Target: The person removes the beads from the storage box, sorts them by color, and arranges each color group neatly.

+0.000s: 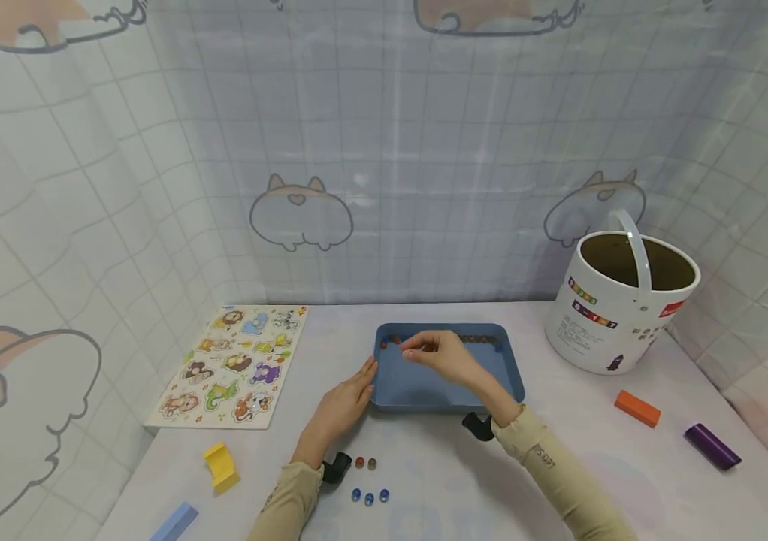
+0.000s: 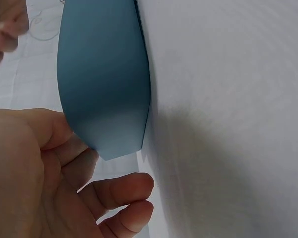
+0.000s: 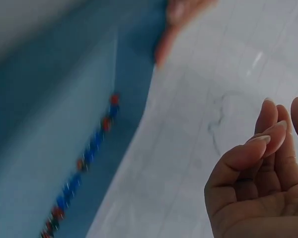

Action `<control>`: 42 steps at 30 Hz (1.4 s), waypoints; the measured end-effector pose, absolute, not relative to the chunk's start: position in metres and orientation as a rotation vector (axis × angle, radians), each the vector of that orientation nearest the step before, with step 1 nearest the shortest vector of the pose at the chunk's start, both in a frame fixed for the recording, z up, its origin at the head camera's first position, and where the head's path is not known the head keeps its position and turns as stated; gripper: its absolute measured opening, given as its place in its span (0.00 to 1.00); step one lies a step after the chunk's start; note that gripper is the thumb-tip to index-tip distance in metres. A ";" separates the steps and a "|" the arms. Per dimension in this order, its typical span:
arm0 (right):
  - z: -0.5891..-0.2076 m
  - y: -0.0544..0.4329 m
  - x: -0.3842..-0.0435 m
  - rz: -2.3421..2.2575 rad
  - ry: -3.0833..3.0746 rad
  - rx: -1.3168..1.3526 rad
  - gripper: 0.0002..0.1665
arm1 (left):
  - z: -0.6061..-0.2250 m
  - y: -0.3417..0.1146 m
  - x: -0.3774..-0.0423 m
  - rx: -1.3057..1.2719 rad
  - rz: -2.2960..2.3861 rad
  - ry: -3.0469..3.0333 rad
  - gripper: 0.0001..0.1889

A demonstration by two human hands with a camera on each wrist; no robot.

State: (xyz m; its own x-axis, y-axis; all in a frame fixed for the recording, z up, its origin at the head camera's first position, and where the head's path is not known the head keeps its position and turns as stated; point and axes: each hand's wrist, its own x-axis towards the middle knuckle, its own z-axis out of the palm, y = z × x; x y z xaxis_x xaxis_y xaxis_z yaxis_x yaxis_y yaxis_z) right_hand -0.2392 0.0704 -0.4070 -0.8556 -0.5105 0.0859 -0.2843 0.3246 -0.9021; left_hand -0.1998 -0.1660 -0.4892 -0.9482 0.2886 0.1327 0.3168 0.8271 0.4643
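Note:
A blue tray (image 1: 448, 387) stands on the table, with a row of small glass marbles (image 1: 482, 339) along its far wall. In the right wrist view the row of red and blue marbles (image 3: 92, 144) is blurred. My left hand (image 1: 343, 406) rests against the tray's left side; in the left wrist view its loosely bent fingers (image 2: 121, 191) are by the tray corner. Above the tray's far left part, my right hand (image 1: 448, 355) has its thumb and fingertips close together. Whether a marble is between them cannot be made out.
Nearer me lie two reddish-brown marbles (image 1: 366, 463) and three blue marbles (image 1: 370, 498). An animal puzzle board (image 1: 235, 364), a yellow block (image 1: 222, 467) and a light-blue block (image 1: 174, 522) are at left. At right are a white bucket (image 1: 587, 342), an orange block (image 1: 637, 408) and a purple block (image 1: 712, 447).

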 end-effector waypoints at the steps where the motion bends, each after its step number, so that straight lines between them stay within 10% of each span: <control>1: -0.403 0.072 -0.246 -1.549 2.387 -0.709 0.16 | -0.489 -0.166 -0.200 -0.493 -0.759 -2.949 0.26; 16: -0.435 0.082 -0.318 -1.583 2.401 -0.469 0.22 | -0.490 -0.165 -0.197 -0.495 -0.790 -2.953 0.26; 42: -0.481 0.061 -0.332 -1.543 2.547 -0.226 0.14 | -0.489 -0.164 -0.199 -0.475 -0.772 -2.947 0.26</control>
State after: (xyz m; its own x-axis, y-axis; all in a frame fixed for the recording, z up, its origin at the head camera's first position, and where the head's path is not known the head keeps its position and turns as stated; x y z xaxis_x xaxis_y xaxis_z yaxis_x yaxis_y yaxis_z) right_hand -0.3315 0.0609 -0.4814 -0.9766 -0.2082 -0.0540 -0.0485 0.4577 -0.8878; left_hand -0.1985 -0.1644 -0.4887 -0.9509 0.2796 0.1330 0.3089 0.8272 0.4695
